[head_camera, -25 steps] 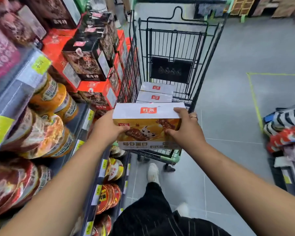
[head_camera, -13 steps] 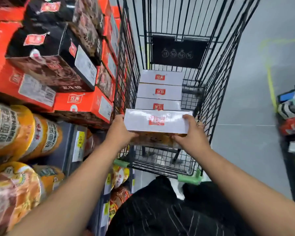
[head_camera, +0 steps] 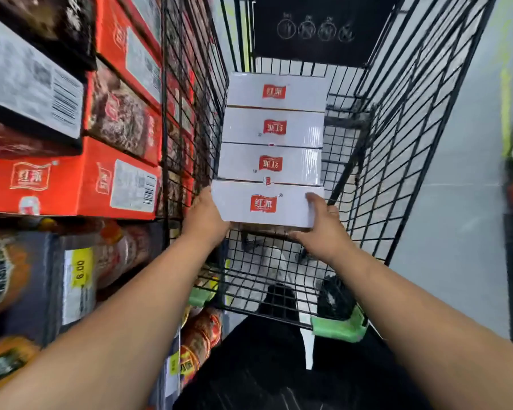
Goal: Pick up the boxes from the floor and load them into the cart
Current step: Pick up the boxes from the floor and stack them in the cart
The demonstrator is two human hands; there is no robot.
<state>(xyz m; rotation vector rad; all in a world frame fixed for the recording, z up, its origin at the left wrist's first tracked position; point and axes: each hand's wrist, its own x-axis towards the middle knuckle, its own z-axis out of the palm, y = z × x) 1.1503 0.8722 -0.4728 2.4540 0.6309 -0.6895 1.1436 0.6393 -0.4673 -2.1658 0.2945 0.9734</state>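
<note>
Box position: the held box (head_camera: 264,204) is inside the cart (head_camera: 397,149), at the near end of a row of three loaded boxes (head_camera: 274,128). Its white top face points up. Its far long edge lies just beside the nearest box of the row; whether they touch cannot be confirmed.

Grip state: two-handed. The left hand (head_camera: 203,216) clasps the left short end. The right hand (head_camera: 323,229) clasps the right short end, with one fingertip over the top right corner and the other fingers curled beneath. Both hands carry the box and neither is free.

Governing relation: the long axis of the held box runs across the cart, parallel to the long axes of the three loaded boxes. The row sits against the left wall of the cart, with open mesh along the right wall. The vacant slot lies directly below the grip, between the row and the near wall of the cart. Mesh floor shows under the near edge of the box, so the box is judged not yet seated.

Next move, as judged: a straight descent without rotation. The left hand is the one nearer a wall, so its fingers risk being caught between the box end and the wire. The right hand has free room.
</note>
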